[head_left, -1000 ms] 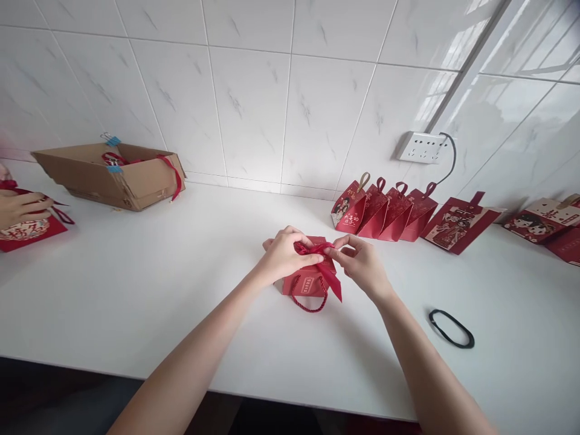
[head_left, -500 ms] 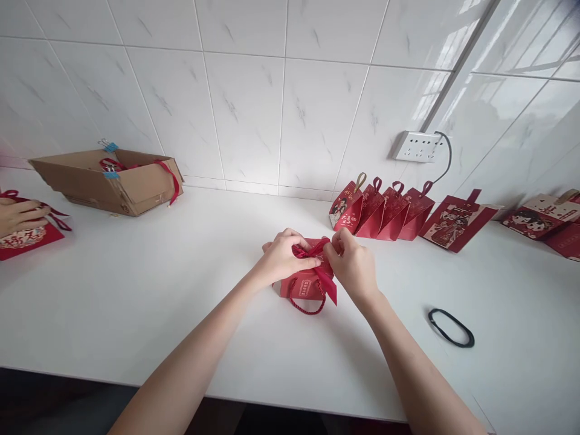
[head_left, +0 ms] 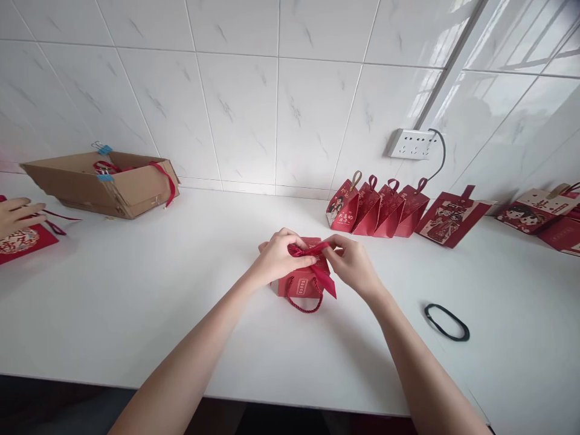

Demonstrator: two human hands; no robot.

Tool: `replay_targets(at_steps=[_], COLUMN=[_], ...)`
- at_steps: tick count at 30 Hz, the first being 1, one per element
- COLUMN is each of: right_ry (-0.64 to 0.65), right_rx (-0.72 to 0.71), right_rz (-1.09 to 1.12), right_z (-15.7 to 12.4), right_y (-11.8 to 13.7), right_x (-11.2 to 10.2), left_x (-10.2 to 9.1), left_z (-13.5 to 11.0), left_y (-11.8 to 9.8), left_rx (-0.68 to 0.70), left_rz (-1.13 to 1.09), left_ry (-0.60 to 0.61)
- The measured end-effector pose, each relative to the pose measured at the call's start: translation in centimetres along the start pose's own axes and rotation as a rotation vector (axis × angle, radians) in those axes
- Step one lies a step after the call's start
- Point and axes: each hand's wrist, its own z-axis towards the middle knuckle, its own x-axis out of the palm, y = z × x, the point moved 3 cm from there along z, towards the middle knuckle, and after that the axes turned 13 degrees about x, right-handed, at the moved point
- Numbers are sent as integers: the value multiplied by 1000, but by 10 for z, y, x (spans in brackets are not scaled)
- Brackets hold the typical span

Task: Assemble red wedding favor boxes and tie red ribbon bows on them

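Observation:
A small red gift box [head_left: 283,284] with a twisted cord handle [head_left: 304,310] hanging down its front sits on the white table before me. A red ribbon [head_left: 325,281] is formed into a bow on its top, one tail trailing over the near right edge. My left hand [head_left: 281,256] rests over the box's left side, thumb and fingers closed on the ribbon near the knot. On the other side my right hand [head_left: 351,261] pinches the ribbon's right part between thumb and forefinger. My left fingers partly hide the bow.
A cardboard box [head_left: 136,190] with red ribbons and blue binder clips stands back left. Another person's hand [head_left: 16,216] lies on a red box [head_left: 31,244] at far left. Several red gift boxes [head_left: 342,208] line the back right. A black loop [head_left: 446,322] lies at right, below a wall socket [head_left: 410,145].
My right hand has turned and its fingers have straightened somewhat, with the ribbon's right part now stretched between my hands. My left hand stays at the knot. The view has shifted slightly.

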Motion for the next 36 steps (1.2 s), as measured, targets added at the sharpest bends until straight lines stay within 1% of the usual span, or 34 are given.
replay_targets(at_steps=[3,5,6,7,8,9,12,13,14,19,21,25,27,32,34,36], right_ry=[284,400,421,411,368,298,45,-13,-44,-52,-93,-230,-277,-336,-360,-327], right_rx=[71,114,134,146,142,119,-11,-51,-86,-246,-234,-85,-49,-184,-190,-169], right_rz=[159,219,236,242,233,211,87,46,14,-24,-25,-58,-97,-110,-157,-209], right_z=[-3,-5,-5,-5,-3,-1,2,2,2,-5,-7,-5,-5,-7,-6,-6], right_y=[2,3,2,1,-1,-3,-6,-7,-7,-1,0,0,0,2,0,-1], right_x=[-11,-15,-16,-16,-14,-13,-7,-6,-5,-6,-5,1,4,4,1,0], left_x=[0,0,0,0,0,1,1,2,2,3,3,3,3,1,1,1], left_z=[0,1,1,1,1,1,2,2,2,0,0,1,1,0,0,0], left_y=[-1,-1,0,0,1,2,3,3,3,4,5,4,3,1,1,2], left_rx=[0,20,34,47,57,63,47,39,31,18,22,9,8,26,31,32], left_rz=[-8,-27,-41,-54,-65,-71,-72,-74,-77,-117,-120,-90,-81,-86,-81,-76], left_ry=[3,6,5,3,0,-1,-1,1,1,-2,-1,-3,-3,5,5,0])
